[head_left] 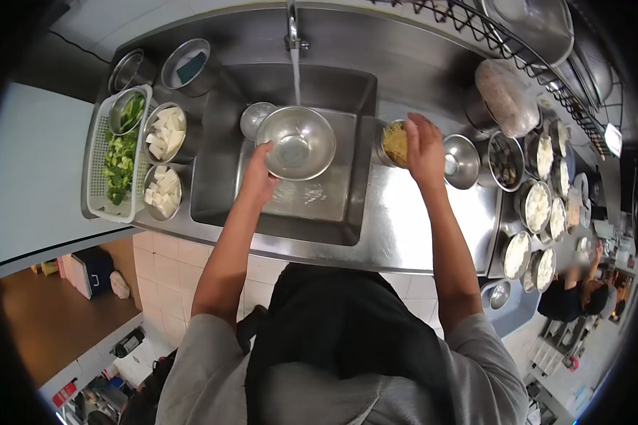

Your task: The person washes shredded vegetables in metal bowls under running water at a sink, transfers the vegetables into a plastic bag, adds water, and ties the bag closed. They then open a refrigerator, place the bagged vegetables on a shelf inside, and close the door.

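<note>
"Stainless-steel bowl (pixel 295 143), held over the sink (pixel 220 163): what lay on its left side?"

"From the left came a white perforated basket (pixel 98 170) with cut greens (pixel 119 166), then two metal bowls of white, tofu-like blocks (pixel 166 133), the sink's left wall, and a small metal dish (pixel 256 117) just beside the held bowl's far-left rim."

"How did the left hand (pixel 260 172) stand to it?"

"That hand grasped the bowl at its near-left edge, the thumb laid along the rim and the other fingers largely hidden. From this grip the bowl lay to the right and away from the dark apron (pixel 333 304). The left was thus the nearer hand, being in contact."

"Which way did the bowl point?"

"Its mouth faced upward. Circular in plan, it had no long axis across the rim. The tap (pixel 293 35) sent a stream of water (pixel 297 78) down at its far side; whether all of this fell inside could not be told."

"And further right?"

"The right hand (pixel 424 152), well apart from the bowl, had its fingers extended, pointing away from the apron. It overlapped a container of yellow shreds (pixel 395 142); whether it gripped that rim could not be told. Just beyond stood another metal bowl (pixel 462 161)."
</note>
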`<state>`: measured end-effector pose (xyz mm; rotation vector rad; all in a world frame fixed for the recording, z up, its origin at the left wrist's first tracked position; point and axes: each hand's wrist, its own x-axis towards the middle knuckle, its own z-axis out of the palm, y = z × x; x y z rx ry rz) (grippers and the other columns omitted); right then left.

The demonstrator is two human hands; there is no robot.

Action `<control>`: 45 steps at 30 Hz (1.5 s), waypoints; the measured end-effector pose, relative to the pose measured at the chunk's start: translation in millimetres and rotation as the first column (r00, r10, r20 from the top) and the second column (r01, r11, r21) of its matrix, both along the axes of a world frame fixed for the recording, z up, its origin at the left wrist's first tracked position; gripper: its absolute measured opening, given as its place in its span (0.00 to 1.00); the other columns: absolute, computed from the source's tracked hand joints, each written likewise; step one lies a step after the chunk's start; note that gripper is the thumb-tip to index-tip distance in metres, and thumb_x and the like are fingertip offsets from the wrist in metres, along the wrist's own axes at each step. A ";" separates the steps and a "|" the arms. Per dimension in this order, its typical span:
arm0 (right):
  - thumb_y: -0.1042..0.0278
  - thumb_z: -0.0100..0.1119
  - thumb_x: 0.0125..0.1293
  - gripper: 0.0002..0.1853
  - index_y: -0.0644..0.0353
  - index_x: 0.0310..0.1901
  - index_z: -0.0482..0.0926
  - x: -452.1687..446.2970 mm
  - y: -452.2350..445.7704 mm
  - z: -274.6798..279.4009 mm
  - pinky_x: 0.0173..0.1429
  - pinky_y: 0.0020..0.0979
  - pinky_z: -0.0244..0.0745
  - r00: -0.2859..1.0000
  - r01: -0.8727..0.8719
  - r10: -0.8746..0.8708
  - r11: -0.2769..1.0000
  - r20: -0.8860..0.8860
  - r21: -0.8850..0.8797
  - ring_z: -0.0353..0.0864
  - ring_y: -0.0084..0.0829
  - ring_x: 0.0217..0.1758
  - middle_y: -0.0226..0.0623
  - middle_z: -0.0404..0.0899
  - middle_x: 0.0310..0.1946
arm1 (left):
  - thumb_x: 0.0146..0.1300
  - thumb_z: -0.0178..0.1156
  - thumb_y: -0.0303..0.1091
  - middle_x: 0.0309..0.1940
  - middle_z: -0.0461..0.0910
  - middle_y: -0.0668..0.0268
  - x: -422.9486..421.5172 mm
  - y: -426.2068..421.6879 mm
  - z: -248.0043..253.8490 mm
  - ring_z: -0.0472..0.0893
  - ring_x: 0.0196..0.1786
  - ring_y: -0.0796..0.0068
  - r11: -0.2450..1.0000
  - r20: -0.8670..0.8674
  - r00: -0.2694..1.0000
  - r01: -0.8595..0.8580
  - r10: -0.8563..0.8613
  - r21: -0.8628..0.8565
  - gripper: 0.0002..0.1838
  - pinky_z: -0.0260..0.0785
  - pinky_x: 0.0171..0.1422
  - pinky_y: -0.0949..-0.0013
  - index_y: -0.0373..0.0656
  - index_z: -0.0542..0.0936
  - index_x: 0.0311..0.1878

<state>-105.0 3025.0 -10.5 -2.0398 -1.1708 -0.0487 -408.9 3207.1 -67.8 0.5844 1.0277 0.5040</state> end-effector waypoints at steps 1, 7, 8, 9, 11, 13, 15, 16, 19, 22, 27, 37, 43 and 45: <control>0.53 0.54 0.80 0.21 0.65 0.58 0.83 1.9 2.1 6.8 0.67 0.49 0.74 0.998 0.011 -0.010 1.000 -0.063 0.010 0.80 0.56 0.62 0.54 0.85 0.55 | 0.74 0.60 0.48 0.64 0.80 0.57 -0.6 12.3 -1.9 0.81 0.65 0.60 0.999 -0.001 0.999 -0.032 0.032 -0.008 0.29 0.75 0.66 0.50 0.42 0.73 0.71; 0.49 0.52 0.84 0.25 0.65 0.62 0.82 -13.6 18.3 27.4 0.56 0.35 0.80 0.810 -0.114 0.135 0.991 -0.571 0.072 0.87 0.33 0.49 0.44 0.87 0.48 | 0.76 0.59 0.47 0.64 0.81 0.57 43.3 65.0 -83.9 0.82 0.63 0.59 0.998 -0.085 0.994 0.065 -0.066 -0.013 0.27 0.77 0.62 0.50 0.43 0.73 0.72; 0.48 0.52 0.84 0.26 0.65 0.63 0.81 -17.9 24.6 34.2 0.56 0.34 0.80 0.747 -0.120 0.152 0.988 -0.647 0.093 0.87 0.32 0.49 0.43 0.87 0.48 | 0.76 0.61 0.45 0.65 0.80 0.56 61.7 72.5 -97.1 0.83 0.62 0.58 0.993 -0.085 0.991 0.105 -0.101 0.044 0.28 0.78 0.61 0.49 0.41 0.72 0.72; 0.48 0.51 0.84 0.26 0.65 0.63 0.81 -19.6 31.3 39.7 0.56 0.34 0.80 0.679 -0.121 0.166 0.986 -0.715 0.114 0.86 0.31 0.49 0.42 0.87 0.48 | 0.75 0.61 0.44 0.55 0.83 0.57 82.0 75.6 -93.5 0.84 0.53 0.62 0.985 -0.129 0.986 0.120 -0.104 0.123 0.24 0.78 0.53 0.53 0.40 0.76 0.67; 0.49 0.51 0.84 0.26 0.66 0.63 0.80 -12.5 46.2 44.1 0.55 0.32 0.81 0.601 -0.090 0.159 0.987 -0.783 0.131 0.87 0.30 0.48 0.42 0.87 0.47 | 0.73 0.61 0.42 0.42 0.87 0.58 115.9 98.2 -102.3 0.84 0.40 0.66 0.892 -0.291 0.951 0.219 -0.105 0.395 0.19 0.75 0.41 0.58 0.38 0.81 0.59; 0.51 0.52 0.83 0.24 0.66 0.61 0.81 -7.7 64.5 46.8 0.55 0.32 0.82 0.545 -0.042 0.155 0.987 -0.824 0.158 0.87 0.31 0.47 0.43 0.87 0.47 | 0.69 0.61 0.37 0.37 0.87 0.56 120.0 117.8 -90.3 0.82 0.36 0.68 0.783 -0.374 0.927 0.246 -0.018 0.572 0.17 0.73 0.36 0.61 0.35 0.84 0.53; 0.54 0.53 0.82 0.21 0.66 0.59 0.81 -6.7 86.2 38.1 0.54 0.32 0.83 0.490 -0.059 0.167 0.986 -0.856 0.158 0.87 0.31 0.46 0.42 0.87 0.46 | 0.65 0.59 0.32 0.37 0.87 0.54 105.8 129.7 -63.8 0.82 0.38 0.67 0.809 -0.279 0.957 0.102 0.078 0.579 0.17 0.72 0.40 0.60 0.32 0.84 0.52; 0.55 0.54 0.82 0.20 0.66 0.58 0.82 -5.1 98.6 31.2 0.54 0.32 0.84 0.466 -0.063 0.174 0.985 -0.867 0.164 0.87 0.32 0.46 0.42 0.87 0.45 | 0.64 0.57 0.30 0.39 0.87 0.52 99.3 136.5 -66.4 0.83 0.40 0.67 0.822 -0.205 0.972 0.023 0.115 0.569 0.18 0.74 0.44 0.59 0.31 0.83 0.53; 0.56 0.61 0.78 0.19 0.64 0.56 0.82 -27.2 150.2 -12.4 0.48 0.33 0.85 0.265 -0.132 0.210 0.975 -0.941 0.180 0.87 0.32 0.44 0.41 0.87 0.41 | 0.63 0.58 0.30 0.45 0.85 0.47 89.0 115.9 -45.0 0.84 0.47 0.57 0.668 -0.400 0.914 0.252 0.075 0.700 0.23 0.74 0.56 0.53 0.32 0.80 0.62; 0.45 0.64 0.74 0.25 0.63 0.54 0.82 -65.5 223.0 -50.5 0.43 0.38 0.83 0.171 0.047 -0.080 0.996 -0.982 -0.073 0.86 0.34 0.39 0.39 0.86 0.38 | 0.63 0.60 0.30 0.56 0.81 0.44 90.0 93.8 -53.3 0.81 0.58 0.49 0.434 -0.461 0.864 0.343 0.202 0.833 0.28 0.72 0.66 0.51 0.35 0.77 0.67; 0.46 0.61 0.76 0.21 0.60 0.46 0.86 -83.2 256.0 -141.9 0.46 0.44 0.80 0.287 -0.106 0.070 0.993 -0.955 0.041 0.85 0.40 0.41 0.40 0.85 0.40 | 0.60 0.68 0.29 0.63 0.81 0.47 72.5 40.0 2.6 0.71 0.75 0.53 0.039 -0.528 0.821 0.533 0.216 0.845 0.35 0.64 0.76 0.55 0.42 0.74 0.73; 0.59 0.57 0.80 0.15 0.63 0.53 0.82 -46.9 222.3 -42.2 0.52 0.45 0.83 0.062 0.168 0.157 0.972 -0.986 0.165 0.87 0.45 0.45 0.45 0.87 0.46 | 0.76 0.45 0.71 0.67 0.77 0.50 111.6 133.2 -64.5 0.79 0.66 0.62 0.892 -0.252 0.945 0.288 -0.207 0.348 0.45 0.74 0.66 0.60 0.36 0.73 0.75; 0.60 0.63 0.69 0.17 0.62 0.53 0.84 -81.7 214.1 -25.9 0.54 0.51 0.79 0.850 -0.479 0.356 0.828 -0.389 -0.291 0.85 0.57 0.49 0.58 0.84 0.46 | 0.74 0.59 0.57 0.56 0.82 0.51 115.1 103.4 15.6 0.84 0.56 0.60 0.970 -0.051 0.980 0.198 -0.192 0.140 0.36 0.80 0.45 0.60 0.33 0.73 0.69; 0.57 0.63 0.69 0.17 0.62 0.50 0.85 -80.5 206.9 -38.4 0.54 0.51 0.80 0.795 -0.604 0.558 0.765 -0.240 -0.224 0.86 0.54 0.50 0.55 0.85 0.46 | 0.73 0.61 0.48 0.50 0.84 0.52 96.9 136.0 -25.8 0.86 0.52 0.59 0.976 0.014 0.978 0.205 -0.207 0.070 0.27 0.79 0.41 0.61 0.34 0.75 0.63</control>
